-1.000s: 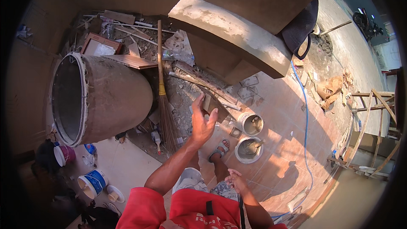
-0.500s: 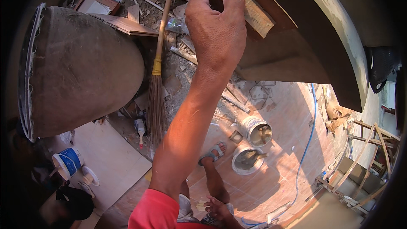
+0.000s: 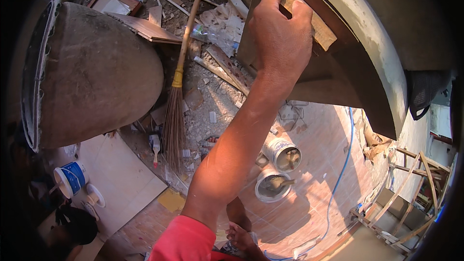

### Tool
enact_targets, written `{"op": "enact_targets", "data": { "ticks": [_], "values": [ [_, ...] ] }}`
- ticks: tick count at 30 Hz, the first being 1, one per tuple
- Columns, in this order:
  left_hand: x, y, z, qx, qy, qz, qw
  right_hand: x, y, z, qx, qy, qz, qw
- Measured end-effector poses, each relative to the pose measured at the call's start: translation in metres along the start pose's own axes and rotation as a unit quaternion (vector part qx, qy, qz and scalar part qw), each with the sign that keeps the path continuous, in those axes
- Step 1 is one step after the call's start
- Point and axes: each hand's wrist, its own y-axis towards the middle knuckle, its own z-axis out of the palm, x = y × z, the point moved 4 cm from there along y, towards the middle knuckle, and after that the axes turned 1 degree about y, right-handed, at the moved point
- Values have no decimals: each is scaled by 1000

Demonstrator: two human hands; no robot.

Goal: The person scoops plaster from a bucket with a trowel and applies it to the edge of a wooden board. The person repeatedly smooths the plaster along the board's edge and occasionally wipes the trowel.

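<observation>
My left hand (image 3: 282,34), at the end of a raised arm with a red sleeve, is up at the top of the view. Its fingers and thumb close round a pale wooden bar (image 3: 323,33) fixed along a flat dark-brown board. One finger lies stretched out over the board. The rest of the grip is hidden behind the back of the hand. The board is close against a curved grey surface with a whitish edge (image 3: 382,43). Low in front of me, my right hand (image 3: 240,237) rests near my legs, fingers loosely bent and apart, with nothing seen in them.
Two buckets of grey paste (image 3: 285,157) with tools stand on the tiles. A broom (image 3: 179,77) leans among rubble left of my arm. A blue hose (image 3: 343,179) crosses the floor. A blue-and-white bucket (image 3: 71,180) is at lower left, wooden framing (image 3: 411,193) at right.
My left hand has moved right and slightly down in the view, with the wooden bar still in its grip. The view has shifted a little, and my sandalled foot is now behind the arm.
</observation>
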Motion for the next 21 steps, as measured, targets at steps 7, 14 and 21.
{"op": "enact_targets", "data": {
  "ticks": [7,14,21],
  "values": [
    [55,-101,37,10,78,26,997,15,-8,21,-157,-105,-16,982],
    [5,-19,-13,-56,-29,8,998,17,-15,15,-122,-92,-27,988],
    [-25,18,-15,-24,-5,-62,998,27,-21,21,-106,-70,-35,991]
  ]
}}
